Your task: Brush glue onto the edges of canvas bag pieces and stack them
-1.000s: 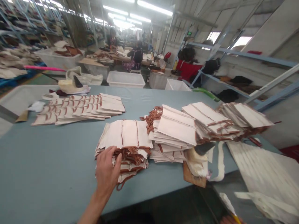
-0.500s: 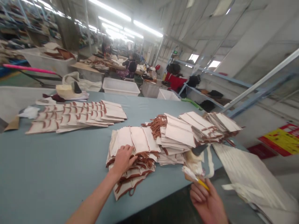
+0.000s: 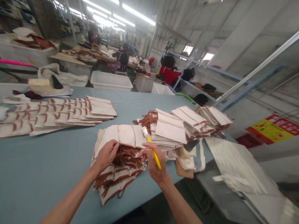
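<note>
My right hand (image 3: 155, 161) is closed around a yellow-handled brush (image 3: 154, 153); its white, coated-looking tip points up and away over the stack. With thumb and fingers, my left hand (image 3: 107, 155) pinches the near brown edge of the top cream panel (image 3: 126, 134). This panel, apparently fabric or leather, lies on a stack of similar pieces. Brown strips (image 3: 126, 155) hang bunched along the stack's near edge, between my hands. Beside it on the right stands another stack of cream panels (image 3: 170, 129), with a bunch of brown cords (image 3: 149, 119) at its left end.
Overlapping rows of brown-edged cream pieces (image 3: 58, 113) lie on the left of the blue-green table (image 3: 58, 174). More stacks (image 3: 193, 119) stand at the right. A white bin (image 3: 111, 81) is behind the table. Pale sheets (image 3: 235, 165) lie on a lower surface at right.
My right hand has brought the brush from the table's right edge left to the near stack. My left hand has gone from resting on the stack to pinching the panel's edge. The view has shifted.
</note>
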Motion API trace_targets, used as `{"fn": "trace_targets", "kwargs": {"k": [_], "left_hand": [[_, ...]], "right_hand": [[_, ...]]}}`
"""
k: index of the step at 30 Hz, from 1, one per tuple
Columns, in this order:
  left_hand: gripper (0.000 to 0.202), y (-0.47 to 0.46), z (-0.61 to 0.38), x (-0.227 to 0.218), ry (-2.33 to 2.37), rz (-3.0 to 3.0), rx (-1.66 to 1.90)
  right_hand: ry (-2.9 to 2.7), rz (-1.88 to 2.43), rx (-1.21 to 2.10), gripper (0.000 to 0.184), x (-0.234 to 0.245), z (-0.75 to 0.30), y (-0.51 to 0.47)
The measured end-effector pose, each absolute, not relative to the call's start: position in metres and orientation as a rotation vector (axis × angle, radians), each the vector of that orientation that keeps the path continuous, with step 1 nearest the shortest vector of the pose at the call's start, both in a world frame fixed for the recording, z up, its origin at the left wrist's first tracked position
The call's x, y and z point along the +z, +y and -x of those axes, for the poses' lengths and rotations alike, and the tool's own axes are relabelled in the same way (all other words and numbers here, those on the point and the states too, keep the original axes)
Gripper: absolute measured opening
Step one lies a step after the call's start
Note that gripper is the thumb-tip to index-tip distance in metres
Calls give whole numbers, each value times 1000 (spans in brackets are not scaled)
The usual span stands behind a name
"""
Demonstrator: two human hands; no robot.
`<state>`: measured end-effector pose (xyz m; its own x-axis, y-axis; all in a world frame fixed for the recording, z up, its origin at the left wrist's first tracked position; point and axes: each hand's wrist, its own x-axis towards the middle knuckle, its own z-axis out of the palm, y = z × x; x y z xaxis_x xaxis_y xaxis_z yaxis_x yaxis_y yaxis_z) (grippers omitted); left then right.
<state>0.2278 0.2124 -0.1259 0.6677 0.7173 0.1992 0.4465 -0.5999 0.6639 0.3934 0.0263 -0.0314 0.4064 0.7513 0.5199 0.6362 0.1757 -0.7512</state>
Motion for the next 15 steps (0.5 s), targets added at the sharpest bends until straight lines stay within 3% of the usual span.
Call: {"fn": "trace_targets", "kwargs": {"k": [5,9,15], "left_hand": [[30,229,-237,-92,992,-2173,760],[31,240,-239,-61,1031,-2106,843],[27,231,-223,-58,1230,-2033,866]], "right_hand": [[-1655,1735,-112,32,-67,-429,77],[-1689,1845,-198,36,-91,-446,108],[-1638,1644,-174,26,-97,-467,123]]}}
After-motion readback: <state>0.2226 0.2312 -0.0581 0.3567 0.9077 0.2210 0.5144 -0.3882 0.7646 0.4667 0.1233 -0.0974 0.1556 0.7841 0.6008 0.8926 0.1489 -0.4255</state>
